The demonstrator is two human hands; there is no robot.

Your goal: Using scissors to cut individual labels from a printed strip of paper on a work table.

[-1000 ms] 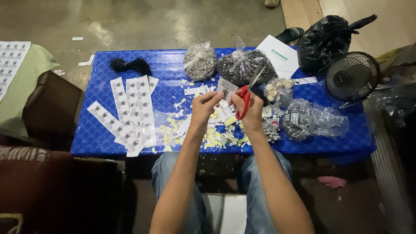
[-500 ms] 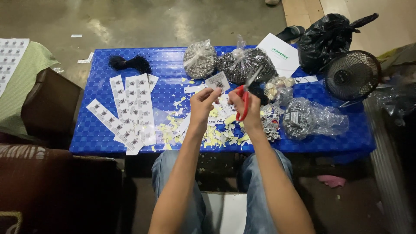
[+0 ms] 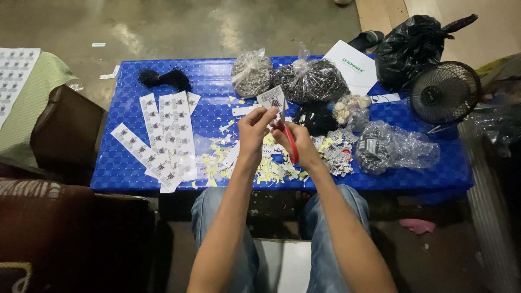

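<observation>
Blue checkered surface [image 3: 434, 168]: spans the view beyond your hands, its near edge just under your wrists.

Label strips [image 3: 163, 138]: long printed paper sheets, lying flat well to the left of your left hand, long axes running away from you, slightly fanned.

Clear bags of small dark parts [image 3: 312, 80]: just beyond your hands, knotted tops up.

Paper offcuts [image 3: 271, 168]: yellow and white scraps littered directly below both hands.

Red-handled scissors [image 3: 288, 138]: gripped by your right hand [image 3: 301, 149], handles toward you, blades pointing up and away toward the tag. Whether the blades are parted is too small to tell.

Paper tag [image 3: 271, 99]: pinched by the fingers of your left hand [image 3: 255, 130], held above the surface, just past your fingertips. Its short body stands roughly upright, tilted slightly left. Judged light, thin and floppy, easily creased; hold it by the lower edge, close to the cut line, so it stays taut.
</observation>
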